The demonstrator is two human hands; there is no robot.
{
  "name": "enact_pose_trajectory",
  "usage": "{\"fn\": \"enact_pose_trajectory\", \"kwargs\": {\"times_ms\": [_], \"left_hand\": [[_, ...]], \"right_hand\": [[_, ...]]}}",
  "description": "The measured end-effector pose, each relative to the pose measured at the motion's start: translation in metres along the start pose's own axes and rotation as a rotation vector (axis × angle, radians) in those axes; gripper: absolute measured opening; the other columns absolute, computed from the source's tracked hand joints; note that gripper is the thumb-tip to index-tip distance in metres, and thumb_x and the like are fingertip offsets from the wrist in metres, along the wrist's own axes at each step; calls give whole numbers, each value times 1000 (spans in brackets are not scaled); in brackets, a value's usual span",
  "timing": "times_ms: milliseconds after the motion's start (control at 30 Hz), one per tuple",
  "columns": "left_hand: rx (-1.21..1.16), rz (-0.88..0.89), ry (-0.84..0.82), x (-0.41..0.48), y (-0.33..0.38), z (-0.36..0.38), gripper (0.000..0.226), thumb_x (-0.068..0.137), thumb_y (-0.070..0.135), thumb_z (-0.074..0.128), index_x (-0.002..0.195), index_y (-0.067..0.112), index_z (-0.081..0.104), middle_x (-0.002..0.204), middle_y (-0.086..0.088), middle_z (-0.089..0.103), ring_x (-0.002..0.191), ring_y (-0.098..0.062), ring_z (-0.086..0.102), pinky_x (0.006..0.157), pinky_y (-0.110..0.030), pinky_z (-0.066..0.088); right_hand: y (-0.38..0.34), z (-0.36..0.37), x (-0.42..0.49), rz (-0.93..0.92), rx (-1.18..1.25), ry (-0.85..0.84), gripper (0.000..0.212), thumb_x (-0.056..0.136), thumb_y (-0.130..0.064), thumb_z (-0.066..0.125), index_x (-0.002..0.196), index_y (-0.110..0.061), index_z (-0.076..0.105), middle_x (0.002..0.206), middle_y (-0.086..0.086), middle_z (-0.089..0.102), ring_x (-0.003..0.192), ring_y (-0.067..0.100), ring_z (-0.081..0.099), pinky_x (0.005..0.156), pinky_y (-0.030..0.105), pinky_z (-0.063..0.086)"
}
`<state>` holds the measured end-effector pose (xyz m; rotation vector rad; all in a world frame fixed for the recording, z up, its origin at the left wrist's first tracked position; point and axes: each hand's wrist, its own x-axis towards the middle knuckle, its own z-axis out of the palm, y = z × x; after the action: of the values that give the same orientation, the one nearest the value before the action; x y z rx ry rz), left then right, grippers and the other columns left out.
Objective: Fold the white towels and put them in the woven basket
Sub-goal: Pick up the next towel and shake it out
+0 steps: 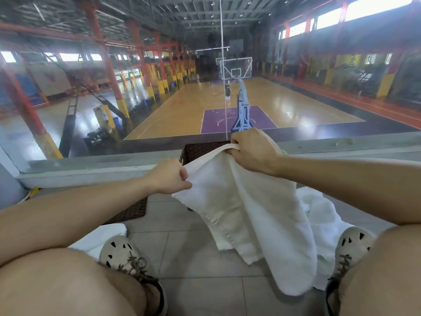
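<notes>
A white towel (pixel 246 213) hangs in front of me, held up by its top edge. My left hand (pixel 169 176) pinches the left end of that edge and my right hand (pixel 252 151) grips the right end a little higher. The towel droops down between my knees toward the tiled floor. Behind it stands the dark woven basket (pixel 200 150), mostly hidden by the towel and my hands. A heap of white towels (pixel 319 215) lies on the floor to the right. Another white towel (pixel 100 238) lies by my left foot.
A dark woven lid or mat (pixel 132 210) lies on the grey floor tiles (pixel 189 252) at the left. A glass wall on a concrete ledge (pixel 95 169) stands just beyond the basket. My shoes (pixel 123 254) rest on the floor.
</notes>
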<state>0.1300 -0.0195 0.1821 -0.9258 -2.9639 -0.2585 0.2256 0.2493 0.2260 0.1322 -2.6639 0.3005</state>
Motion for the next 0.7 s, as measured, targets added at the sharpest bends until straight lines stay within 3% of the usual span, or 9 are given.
{"fn": "enact_pose_trajectory", "kwargs": {"times_ms": [100,200,300,500,700], "left_hand": [[-112,-38,137,7,3,-3,27,87,36,72,76,11,72,74,2,67,72,-19,59,69,-34,47],[-176,-32,326,12,2,-11,20,96,33,64,80,21,67,85,3,71,85,-23,65,72,-36,46],[-218,0,431,15,0,-21,26,105,42,60,88,22,63,88,3,69,86,-23,62,75,-41,47],[-370,105,508,3,2,-37,29,88,51,84,86,23,78,84,10,74,83,-12,63,75,-35,47],[-422,151,463,2,3,-48,15,79,31,95,82,22,85,95,16,80,93,-6,73,91,-39,58]], "right_hand": [[13,-4,-1,59,-40,3,33,101,-46,62,76,-25,56,78,-2,59,76,26,59,69,37,49],[26,-1,-2,112,-101,-65,32,101,-45,66,80,-23,56,87,2,62,82,27,59,71,36,45],[35,6,-6,161,-116,-180,27,98,-41,70,83,-19,66,89,5,68,85,30,63,70,36,49],[40,22,-17,148,-113,-293,28,99,-21,65,72,-24,59,78,-1,60,85,28,62,69,34,48],[52,21,-14,151,-41,-218,20,101,-6,54,95,-17,69,82,-2,60,85,29,59,59,34,40]]}}
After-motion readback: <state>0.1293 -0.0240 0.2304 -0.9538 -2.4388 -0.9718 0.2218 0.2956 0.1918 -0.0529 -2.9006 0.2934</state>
